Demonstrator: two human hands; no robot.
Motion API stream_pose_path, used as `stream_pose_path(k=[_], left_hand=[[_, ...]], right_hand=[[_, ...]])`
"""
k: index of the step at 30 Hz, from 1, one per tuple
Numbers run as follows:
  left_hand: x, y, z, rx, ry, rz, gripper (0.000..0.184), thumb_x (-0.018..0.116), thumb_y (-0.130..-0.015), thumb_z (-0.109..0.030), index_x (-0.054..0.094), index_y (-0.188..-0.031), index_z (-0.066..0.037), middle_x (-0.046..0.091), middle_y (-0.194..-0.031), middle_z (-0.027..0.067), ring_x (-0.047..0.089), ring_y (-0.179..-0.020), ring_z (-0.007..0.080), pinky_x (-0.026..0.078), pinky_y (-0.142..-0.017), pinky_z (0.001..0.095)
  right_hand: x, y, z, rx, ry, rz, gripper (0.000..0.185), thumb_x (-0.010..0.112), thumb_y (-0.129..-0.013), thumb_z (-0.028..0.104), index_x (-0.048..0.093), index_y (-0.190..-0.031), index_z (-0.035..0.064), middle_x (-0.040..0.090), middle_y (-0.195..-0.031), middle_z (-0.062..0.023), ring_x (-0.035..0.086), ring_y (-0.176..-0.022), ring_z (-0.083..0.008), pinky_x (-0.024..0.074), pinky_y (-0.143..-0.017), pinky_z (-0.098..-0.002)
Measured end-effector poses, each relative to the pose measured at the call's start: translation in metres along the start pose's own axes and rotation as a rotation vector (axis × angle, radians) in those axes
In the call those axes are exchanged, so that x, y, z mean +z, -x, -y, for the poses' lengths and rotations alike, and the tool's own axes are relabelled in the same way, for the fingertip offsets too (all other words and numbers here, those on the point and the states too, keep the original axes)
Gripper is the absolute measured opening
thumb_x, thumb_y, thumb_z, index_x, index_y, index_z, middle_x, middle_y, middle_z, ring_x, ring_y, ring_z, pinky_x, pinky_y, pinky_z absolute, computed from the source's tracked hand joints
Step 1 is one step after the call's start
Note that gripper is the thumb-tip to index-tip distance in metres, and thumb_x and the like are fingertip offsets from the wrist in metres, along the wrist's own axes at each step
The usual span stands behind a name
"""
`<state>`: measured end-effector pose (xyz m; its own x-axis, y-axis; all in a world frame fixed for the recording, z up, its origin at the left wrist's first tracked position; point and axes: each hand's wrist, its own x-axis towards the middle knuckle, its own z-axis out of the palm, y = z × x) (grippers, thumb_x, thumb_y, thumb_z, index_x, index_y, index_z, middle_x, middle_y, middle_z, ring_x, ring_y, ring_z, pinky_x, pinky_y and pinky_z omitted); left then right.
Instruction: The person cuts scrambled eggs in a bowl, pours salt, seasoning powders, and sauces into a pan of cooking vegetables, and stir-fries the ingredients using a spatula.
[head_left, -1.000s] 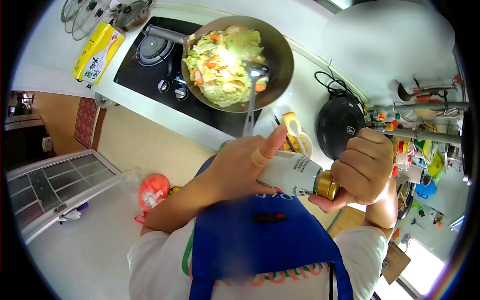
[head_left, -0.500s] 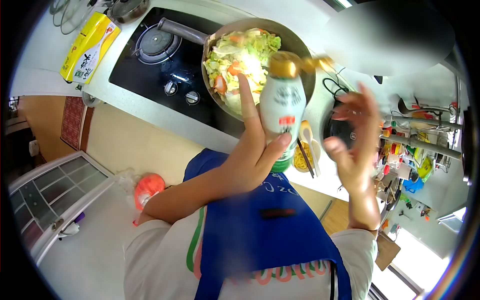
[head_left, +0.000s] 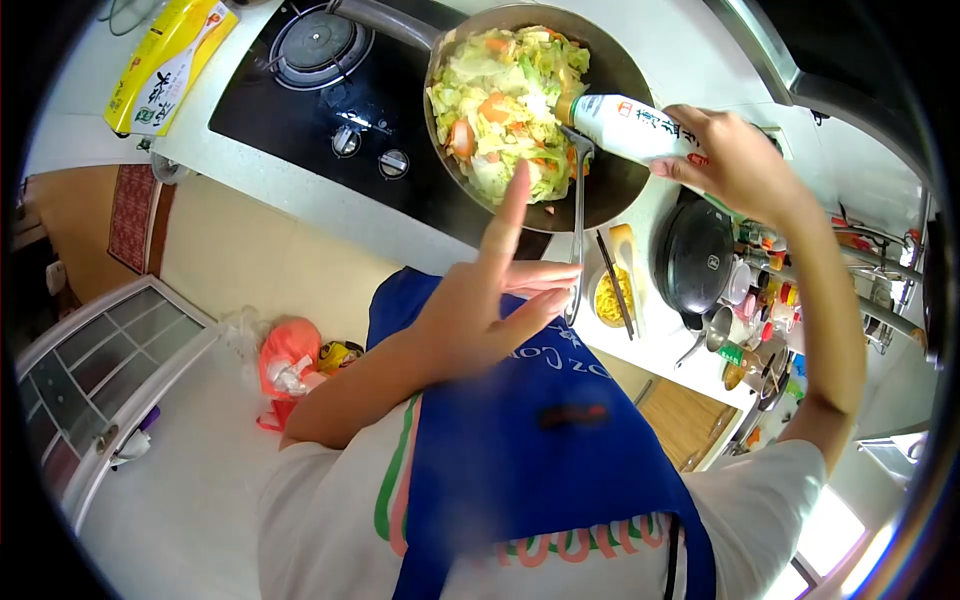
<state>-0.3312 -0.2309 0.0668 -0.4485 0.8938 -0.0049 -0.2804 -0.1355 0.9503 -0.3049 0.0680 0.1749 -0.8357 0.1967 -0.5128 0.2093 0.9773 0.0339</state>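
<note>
My right hand (head_left: pixel 735 155) is wrapped round a white seasoning bottle (head_left: pixel 615 122) with printed characters. The bottle lies tipped nearly on its side, its neck pointing left over the wok (head_left: pixel 618 200). Whether anything flows out cannot be made out. Chopped cabbage and carrot slices (head_left: pixel 500 105) fill much of the wok. A metal cooking utensil (head_left: pixel 579 200) leans over the wok's near rim, its working end among the vegetables. My left hand (head_left: pixel 475 310) is open, index finger stretched out and the others spread. Its fingertips come close to the utensil's handle; contact is unclear.
The wok sits on a black gas hob (head_left: pixel 270 110). A yellow packet (head_left: pixel 165 70) lies at the far left. Right of the wok are a bowl of yellow food (head_left: pixel 610 300), chopsticks (head_left: pixel 615 285) and a black round appliance (head_left: pixel 697 250). Bottles crowd the right side.
The bottle has passed from my left hand to my right and tipped from upright to nearly sideways over the wok. My left hand has let go of it and lowered. The utensil is now visible.
</note>
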Motion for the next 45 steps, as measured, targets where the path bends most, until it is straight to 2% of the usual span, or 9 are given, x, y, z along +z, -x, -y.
stream_pose_path(k=[3,5,8,10,16,19,30,43,45], left_hand=[[-0.01,0.018,0.003,-0.031,-0.052,-0.075,0.098,0.058,-0.095,-0.004,-0.017,-0.158,-0.01,0.07,-0.119,0.0221,0.073,-0.102,0.0276,0.057,-0.092,0.0352],[-0.014,0.027,0.007,0.0,-0.076,-0.136,0.1,0.057,-0.099,-0.015,-0.026,-0.153,-0.01,0.07,-0.115,0.0237,0.073,-0.1,0.03,0.057,-0.092,0.0374],[-0.016,0.032,0.009,0.069,-0.065,-0.211,0.101,0.058,-0.1,-0.017,-0.029,-0.151,-0.008,0.072,-0.111,0.0228,0.073,-0.098,0.0297,0.057,-0.092,0.0375],[-0.013,0.033,0.006,0.139,0.007,-0.251,0.099,0.058,-0.095,0.0,-0.02,-0.155,-0.005,0.073,-0.11,0.0175,0.074,-0.098,0.0243,0.055,-0.092,0.0332],[-0.009,0.033,0.008,0.122,0.049,-0.26,0.1,0.06,-0.096,-0.004,-0.021,-0.155,-0.004,0.074,-0.108,0.0162,0.074,-0.096,0.0245,0.055,-0.092,0.0331],[-0.013,0.03,0.006,0.09,-0.036,-0.188,0.105,0.057,-0.102,-0.022,-0.036,-0.148,-0.01,0.071,-0.109,0.0256,0.073,-0.095,0.0326,0.057,-0.091,0.0412],[-0.015,0.03,0.01,0.117,-0.151,-0.164,0.102,0.056,-0.103,-0.018,-0.035,-0.149,-0.01,0.071,-0.106,0.0265,0.073,-0.094,0.0331,0.057,-0.091,0.043],[-0.001,0.037,0.005,0.168,-0.185,-0.103,0.1,0.056,-0.102,-0.015,-0.032,-0.15,-0.006,0.072,-0.101,0.026,0.074,-0.09,0.0333,0.058,-0.085,0.0401],[0.008,0.039,0.006,0.209,-0.214,-0.153,0.095,0.058,-0.096,-0.001,-0.018,-0.153,0.001,0.074,-0.099,0.0172,0.074,-0.088,0.0246,0.058,-0.085,0.0333]], right_hand=[[-0.017,-0.007,0.015,-0.14,0.286,0.146,0.049,0.076,-0.086,0.037,0.065,-0.119,0.0022,0.072,-0.091,-0.0184,0.071,-0.079,-0.0332,0.0566,-0.074,-0.0426],[-0.018,-0.017,0.022,-0.177,0.44,0.183,0.039,0.075,-0.087,0.033,0.066,-0.113,0.0043,0.072,-0.089,-0.0165,0.071,-0.08,-0.0334,0.0567,-0.075,-0.0439],[-0.03,-0.04,0.021,-0.16,0.467,0.079,0.039,0.075,-0.087,0.032,0.066,-0.114,0.0058,0.072,-0.087,-0.0165,0.07,-0.08,-0.0354,0.0563,-0.073,-0.0447],[-0.041,-0.05,0.017,-0.145,0.486,-0.049,0.036,0.074,-0.087,0.03,0.065,-0.112,0.0057,0.071,-0.082,-0.0171,0.07,-0.08,-0.0368,0.0553,-0.072,-0.0458],[-0.046,-0.041,0.01,-0.351,0.346,-0.004,0.032,0.078,-0.082,0.024,0.068,-0.104,0.0028,0.069,-0.081,-0.0186,0.068,-0.081,-0.0382,0.0531,-0.074,-0.0468],[-0.042,-0.033,0.017,-0.338,0.403,0.009,0.032,0.078,-0.081,0.024,0.07,-0.104,0.0038,0.07,-0.081,-0.0181,0.068,-0.082,-0.0377,0.0529,-0.076,-0.0473],[-0.033,-0.016,0.008,-0.314,0.395,-0.018,0.034,0.079,-0.081,0.022,0.072,-0.111,0.0071,0.073,-0.085,-0.0161,0.071,-0.08,-0.0318,0.0551,-0.078,-0.0413],[-0.003,0.012,-0.031,0.038,0.267,-0.197,0.035,0.075,-0.085,0.025,0.068,-0.113,0.0058,0.071,-0.083,-0.0174,0.07,-0.077,-0.0328,0.0545,-0.071,-0.0422],[0.01,0.014,-0.035,0.021,0.165,-0.252,0.039,0.074,-0.087,0.028,0.067,-0.116,0.0045,0.071,-0.086,-0.0179,0.07,-0.078,-0.0324,0.0549,-0.072,-0.0416]])
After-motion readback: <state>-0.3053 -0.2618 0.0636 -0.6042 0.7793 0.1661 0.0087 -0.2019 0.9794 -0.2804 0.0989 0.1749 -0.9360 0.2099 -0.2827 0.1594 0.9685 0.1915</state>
